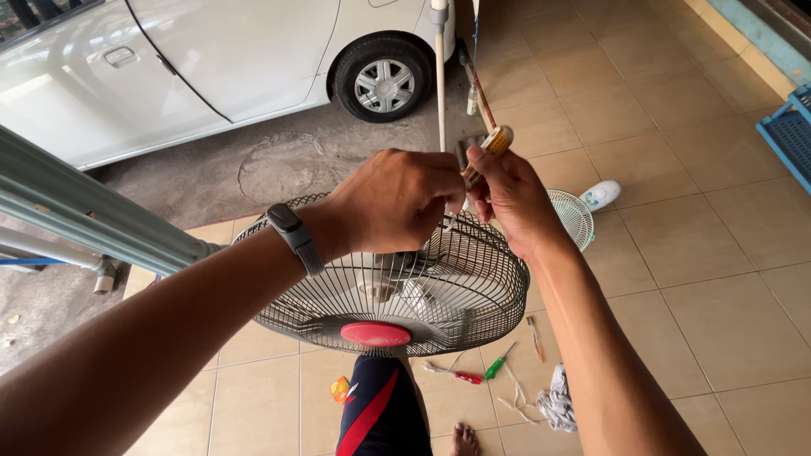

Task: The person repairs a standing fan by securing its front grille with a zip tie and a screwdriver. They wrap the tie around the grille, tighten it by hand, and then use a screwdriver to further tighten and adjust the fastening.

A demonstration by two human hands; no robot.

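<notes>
Two bare forearms reach forward from the bottom of the view, the left one wearing a grey wristband [295, 235]. The left hand [397, 201] is curled, its fingertips pinched on something small that cannot be made out. The right hand [507, 198] is closed around a wooden-handled tool [483, 154], apparently a screwdriver, its tip angled down toward the left fingers. Both hands meet just above the rear rim of an electric fan [397, 291] with a dark wire guard and red centre cap, seemingly working a small fastener; the next move calls for steady, fine turning. Screwdrivers [473, 371] and a rag [557, 404] lie on the tiled floor [718, 279].
</notes>
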